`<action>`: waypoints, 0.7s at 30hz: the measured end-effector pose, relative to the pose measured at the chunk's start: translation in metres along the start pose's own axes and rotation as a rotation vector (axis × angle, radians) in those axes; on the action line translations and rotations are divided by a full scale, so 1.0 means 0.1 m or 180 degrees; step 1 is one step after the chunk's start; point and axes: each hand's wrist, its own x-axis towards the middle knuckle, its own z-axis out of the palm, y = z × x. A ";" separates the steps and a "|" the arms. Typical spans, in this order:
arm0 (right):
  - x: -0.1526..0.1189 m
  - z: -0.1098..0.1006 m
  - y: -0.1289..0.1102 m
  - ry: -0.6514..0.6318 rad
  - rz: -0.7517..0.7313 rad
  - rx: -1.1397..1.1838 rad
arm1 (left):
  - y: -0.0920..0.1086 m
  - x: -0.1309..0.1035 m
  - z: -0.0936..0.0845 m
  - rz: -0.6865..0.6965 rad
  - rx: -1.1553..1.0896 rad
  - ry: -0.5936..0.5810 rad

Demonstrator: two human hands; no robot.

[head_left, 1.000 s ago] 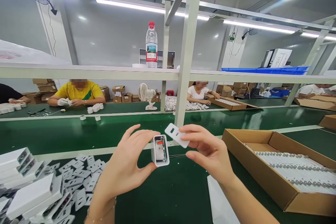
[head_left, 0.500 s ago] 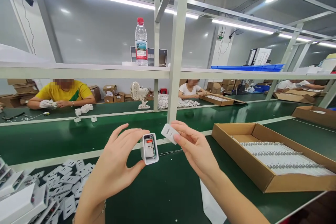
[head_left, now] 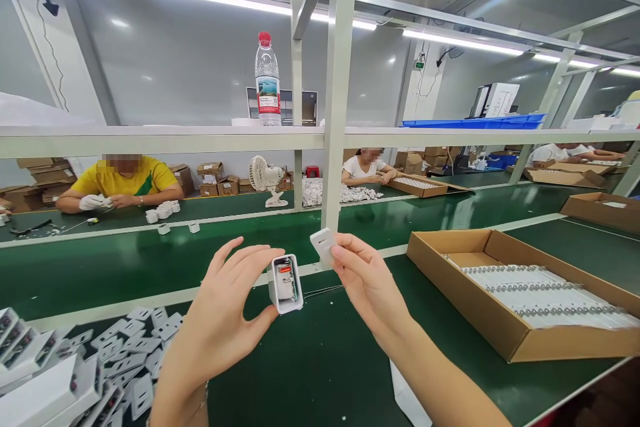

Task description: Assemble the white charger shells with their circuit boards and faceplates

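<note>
Between the thumb and fingers of my left hand point(head_left: 227, 310) is a white charger housing point(head_left: 287, 285), its open end facing me and a circuit board with a red part showing inside. My right hand point(head_left: 367, 280) pinches a small white slotted cover plate point(head_left: 323, 247), up and to the right of the housing and apart from it. A pile of similar cover plates point(head_left: 143, 395) lies at the lower left, beside several white housings point(head_left: 43, 390).
A cardboard box point(head_left: 520, 341) with rows of white pieces stands at the right. A metal post point(head_left: 336, 93) and shelf point(head_left: 200, 141) rise ahead, with a bottle point(head_left: 268, 83) on the shelf. People sit across the green bench point(head_left: 115, 267). White paper point(head_left: 407, 393) lies near my right forearm.
The cover plate in my right hand has turned, showing its face less fully. My left hand still holds the housing in nearly the same place. The view has shifted slightly.
</note>
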 end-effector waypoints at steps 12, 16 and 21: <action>-0.09 0.03 -0.09 -0.0509 -0.0095 -0.0324 | 0.07 0.03 0.05 0.0106 -0.0024 -0.0069; -0.11 -0.01 -0.09 -0.0472 -0.0397 -0.0721 | 0.09 0.06 0.10 0.0084 -0.0100 -0.0159; -0.10 0.00 -0.10 -0.0512 -0.0840 -0.1101 | 0.12 0.09 0.13 -0.0010 -0.0180 -0.0145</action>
